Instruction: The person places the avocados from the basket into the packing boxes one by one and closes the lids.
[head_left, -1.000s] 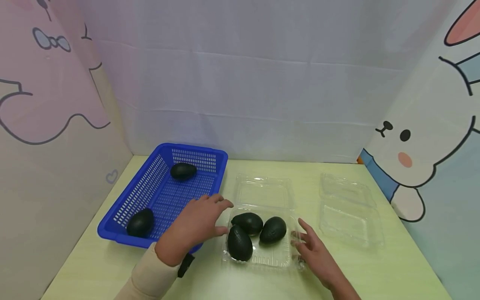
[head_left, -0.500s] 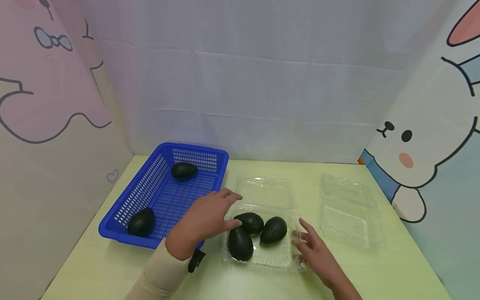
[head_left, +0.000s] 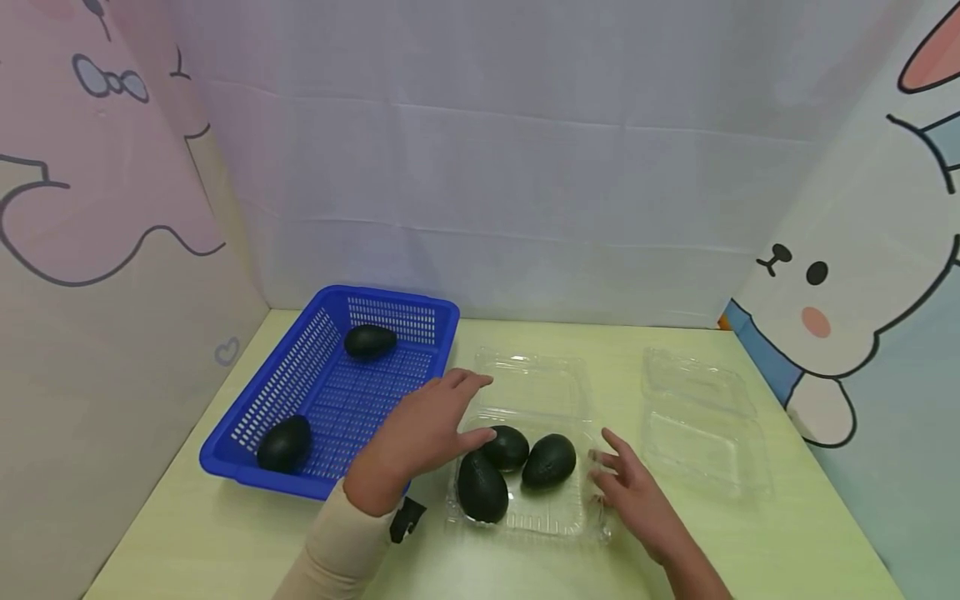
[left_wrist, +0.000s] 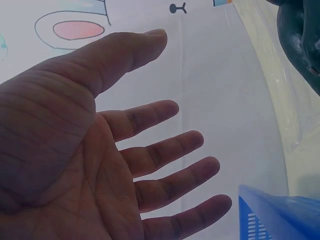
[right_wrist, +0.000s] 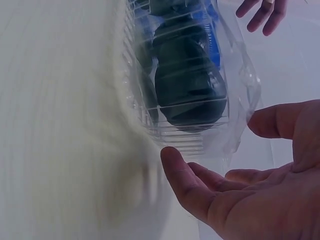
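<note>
Three dark green avocados sit in the base of a clear plastic clamshell box (head_left: 540,518), whose lid (head_left: 531,383) lies folded back on the table. One avocado (head_left: 482,487) is at the front left, another (head_left: 550,461) at the right, the third (head_left: 508,447) behind. My left hand (head_left: 431,425) hovers over the box's left side, fingers spread, palm bare in the left wrist view. At the box's right side is my right hand (head_left: 630,492); in the right wrist view its relaxed fingers (right_wrist: 187,192) lie close to the clear wall, and contact is hard to tell.
A blue plastic basket (head_left: 247,375) stands at the left, holding one avocado (head_left: 371,342) at the back and another (head_left: 285,444) at the front. A second clear clamshell box (head_left: 705,425) lies open at the right. Printed curtains rise behind and beside the table.
My left hand has moved right and slightly away from me, from the basket's edge to above the box's left side. My right hand has shifted slightly right. The avocados stay in place.
</note>
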